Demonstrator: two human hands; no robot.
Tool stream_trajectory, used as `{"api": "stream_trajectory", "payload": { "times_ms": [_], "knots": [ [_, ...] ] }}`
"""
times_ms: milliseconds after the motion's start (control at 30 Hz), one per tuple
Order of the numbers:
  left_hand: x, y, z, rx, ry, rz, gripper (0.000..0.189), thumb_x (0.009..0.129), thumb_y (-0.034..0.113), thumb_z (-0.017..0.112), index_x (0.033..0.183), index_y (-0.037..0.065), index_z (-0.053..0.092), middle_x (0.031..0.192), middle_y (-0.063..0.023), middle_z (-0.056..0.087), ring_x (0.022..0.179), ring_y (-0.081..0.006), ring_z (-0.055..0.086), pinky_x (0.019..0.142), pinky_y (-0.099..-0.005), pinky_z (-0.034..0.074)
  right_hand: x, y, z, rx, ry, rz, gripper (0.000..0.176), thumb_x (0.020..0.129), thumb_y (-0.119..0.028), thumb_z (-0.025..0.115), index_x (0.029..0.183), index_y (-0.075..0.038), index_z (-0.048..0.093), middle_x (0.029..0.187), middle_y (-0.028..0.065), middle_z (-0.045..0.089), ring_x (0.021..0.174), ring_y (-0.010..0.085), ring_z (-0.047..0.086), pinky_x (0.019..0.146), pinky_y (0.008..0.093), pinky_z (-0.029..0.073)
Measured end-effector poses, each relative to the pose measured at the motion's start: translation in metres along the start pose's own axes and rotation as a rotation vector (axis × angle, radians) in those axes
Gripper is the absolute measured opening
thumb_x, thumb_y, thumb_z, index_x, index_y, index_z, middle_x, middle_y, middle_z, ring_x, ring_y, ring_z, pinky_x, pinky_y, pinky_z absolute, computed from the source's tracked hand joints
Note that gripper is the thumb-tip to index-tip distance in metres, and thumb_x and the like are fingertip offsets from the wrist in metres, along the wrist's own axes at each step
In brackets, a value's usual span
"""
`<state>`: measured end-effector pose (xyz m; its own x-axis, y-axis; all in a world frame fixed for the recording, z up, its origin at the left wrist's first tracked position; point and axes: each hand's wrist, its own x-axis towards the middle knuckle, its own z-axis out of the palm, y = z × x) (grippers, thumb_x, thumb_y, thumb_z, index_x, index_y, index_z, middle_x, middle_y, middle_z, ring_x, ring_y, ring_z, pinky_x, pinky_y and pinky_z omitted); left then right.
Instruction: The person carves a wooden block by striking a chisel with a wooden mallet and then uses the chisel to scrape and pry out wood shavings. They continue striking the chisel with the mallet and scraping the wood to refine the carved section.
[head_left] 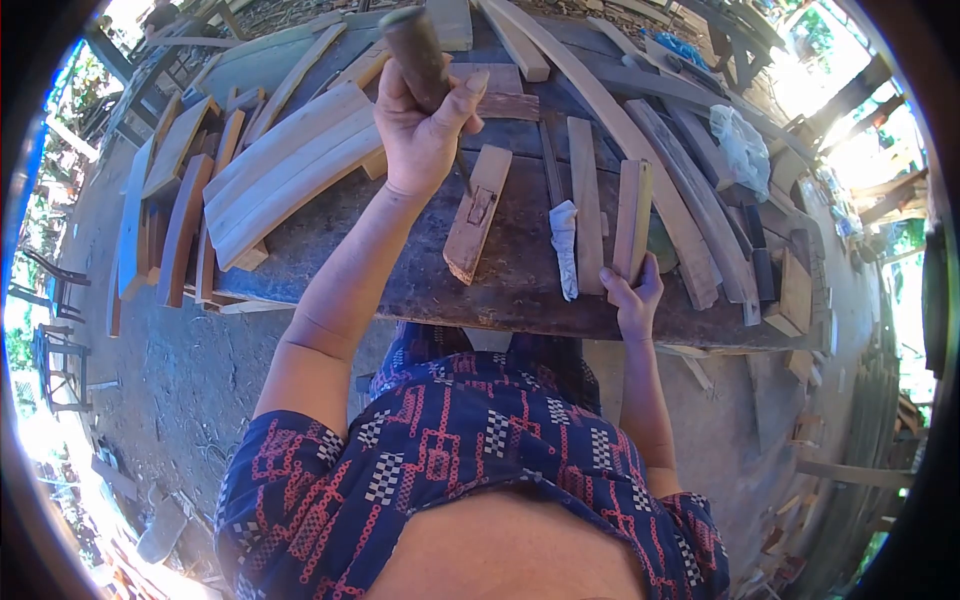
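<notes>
My left hand (425,140) is closed round the thick dark handle of a chisel (413,55) and holds it upright. Its thin blade runs down below the hand, the tip right at a cut recess in a short wood block (474,225). That block lies on the dark workbench (360,240) and has a rough, splintered near end. On the right, my right hand (635,290) grips the near end of a squared wooden bar (631,215). Between the block and the bar lies a tool wrapped in white cloth (564,250), with a long, narrow dark shaft.
Joined pale boards (290,170) and several curved wooden pieces (185,230) cover the bench's left side. Long planks (620,130) stretch across the right, with a clear plastic bag (740,150) over them. Wood scraps lie on the floor around the bench.
</notes>
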<state>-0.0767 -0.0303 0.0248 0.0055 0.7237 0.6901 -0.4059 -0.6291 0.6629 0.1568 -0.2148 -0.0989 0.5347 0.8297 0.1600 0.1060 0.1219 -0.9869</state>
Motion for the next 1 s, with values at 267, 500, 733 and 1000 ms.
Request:
{"api": "stream_trajectory", "payload": {
  "times_ms": [267, 500, 733, 1000],
  "knots": [
    [0.008, -0.015, 0.002, -0.079, 0.057, -0.028, 0.036, 0.092, 0.035, 0.056, 0.100, 0.000, 0.055, 0.063, -0.0039, 0.052, 0.050, -0.0124, 0.051, 0.046, -0.0259, 0.042, 0.000, -0.003, 0.001, -0.007, -0.005, -0.017, 0.041, 0.069, -0.011, 0.077, 0.099, 0.001, 0.052, 0.078, 0.0044, 0.057, 0.057, 0.0068, 0.051, 0.046, 0.0209, 0.041],
    [0.013, -0.032, 0.014, -0.130, -0.016, -0.208, 0.037, 0.092, 0.037, 0.056, 0.093, 0.000, 0.056, 0.059, -0.0036, 0.050, 0.046, -0.0130, 0.050, 0.044, -0.0264, 0.041, 0.002, 0.001, -0.002, -0.001, -0.008, -0.004, 0.044, 0.069, -0.012, 0.077, 0.101, 0.002, 0.052, 0.079, 0.0042, 0.057, 0.058, 0.0065, 0.051, 0.048, 0.0208, 0.042],
    [0.011, -0.043, 0.019, -0.081, -0.013, -0.201, 0.033, 0.089, 0.033, 0.063, 0.088, 0.001, 0.055, 0.059, -0.0038, 0.051, 0.046, -0.0125, 0.050, 0.042, -0.0254, 0.041, 0.002, 0.001, -0.002, -0.011, -0.008, -0.008, 0.044, 0.068, -0.013, 0.078, 0.101, 0.002, 0.052, 0.080, 0.0040, 0.056, 0.060, 0.0068, 0.052, 0.049, 0.0207, 0.042],
    [0.010, -0.047, 0.019, -0.080, -0.021, -0.215, 0.031, 0.090, 0.032, 0.063, 0.085, 0.002, 0.054, 0.060, -0.0040, 0.052, 0.047, -0.0121, 0.050, 0.043, -0.0254, 0.042, 0.001, -0.001, -0.003, 0.002, -0.017, 0.015, 0.045, 0.068, -0.013, 0.078, 0.102, 0.002, 0.052, 0.080, 0.0042, 0.057, 0.060, 0.0068, 0.052, 0.048, 0.0210, 0.042]
  ]
}}
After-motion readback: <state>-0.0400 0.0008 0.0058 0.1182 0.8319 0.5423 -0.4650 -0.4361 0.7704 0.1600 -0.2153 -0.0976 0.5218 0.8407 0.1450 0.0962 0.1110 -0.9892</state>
